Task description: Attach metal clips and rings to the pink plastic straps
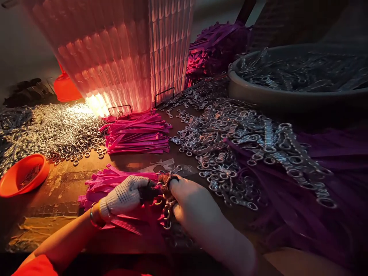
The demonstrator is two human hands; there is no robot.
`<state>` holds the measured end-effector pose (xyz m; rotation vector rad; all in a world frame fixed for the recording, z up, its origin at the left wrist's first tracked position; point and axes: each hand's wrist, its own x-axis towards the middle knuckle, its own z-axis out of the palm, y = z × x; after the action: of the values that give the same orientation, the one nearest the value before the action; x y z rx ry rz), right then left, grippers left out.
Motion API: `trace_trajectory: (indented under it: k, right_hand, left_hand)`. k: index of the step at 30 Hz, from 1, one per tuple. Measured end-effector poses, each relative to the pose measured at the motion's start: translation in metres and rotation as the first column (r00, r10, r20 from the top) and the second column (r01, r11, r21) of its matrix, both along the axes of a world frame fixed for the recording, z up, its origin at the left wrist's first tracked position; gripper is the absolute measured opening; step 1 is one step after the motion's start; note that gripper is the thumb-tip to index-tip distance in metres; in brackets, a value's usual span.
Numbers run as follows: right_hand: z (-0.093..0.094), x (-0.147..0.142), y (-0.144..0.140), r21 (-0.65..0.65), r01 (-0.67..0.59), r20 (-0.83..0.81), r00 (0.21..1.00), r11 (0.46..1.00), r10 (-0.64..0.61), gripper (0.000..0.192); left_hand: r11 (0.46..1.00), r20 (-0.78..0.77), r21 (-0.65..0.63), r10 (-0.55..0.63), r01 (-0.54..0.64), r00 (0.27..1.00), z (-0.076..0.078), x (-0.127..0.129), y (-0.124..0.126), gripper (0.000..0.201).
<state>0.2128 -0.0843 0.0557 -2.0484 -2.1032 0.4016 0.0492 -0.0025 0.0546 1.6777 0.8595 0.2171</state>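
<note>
My left hand (pixel 122 195), in a white dotted work glove with dark fingertips, pinches the end of a magenta strap beside my right hand. My right hand (pixel 194 199), with dark coverings on its fingers, is closed around several silver metal clasps (pixel 166 216) with ring ends. The two hands nearly meet, and their fingertips hide how strap and clasps join. Under and behind my left hand lies a bundle of magenta straps (pixel 100 180). A second strap bundle (pixel 138 134) lies farther back on the wooden table (pixel 69 172).
Loose metal clasps are heaped at left (pixel 51 126) and right (pixel 224 134). An orange bowl (pixel 43 176) stands at left. Translucent ribbed panels (pixel 115 61) rise at the back, lit by a red lamp (pixel 66 88). A large basin (pixel 238 84) of metal pieces stands at right.
</note>
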Motion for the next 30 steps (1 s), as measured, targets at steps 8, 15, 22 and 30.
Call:
trace_trajectory:
  k: [8, 15, 22, 30]
  right_hand:
    - [0.004, -0.01, -0.001, -0.259, 0.055, 0.085, 0.996, 0.964, -0.034, 0.027]
    - [-0.009, -0.02, -0.014, -0.12, -0.123, 0.179, 0.973, 0.985, 0.143, 0.014]
    - [0.011, -0.004, -0.008, -0.175, -0.072, 0.193, 0.975, 0.982, 0.106, 0.017]
    - [0.004, 0.037, 0.024, -0.07, -0.084, 0.237, 0.966, 0.994, 0.098, 0.017]
  left_hand:
    - [0.938, -0.093, 0.335, -0.056, 0.084, 0.994, -0.021, -0.013, -0.017, 0.024]
    - [0.958, -0.048, 0.275, -0.073, 0.084, 0.996, -0.018, -0.007, -0.019, 0.025]
    - [0.947, -0.264, 0.102, -0.271, 0.306, 0.926, 0.052, -0.051, 0.024, 0.016]
    - [0.958, -0.115, 0.159, 0.259, -0.24, 0.959, 0.028, -0.084, 0.071, 0.027]
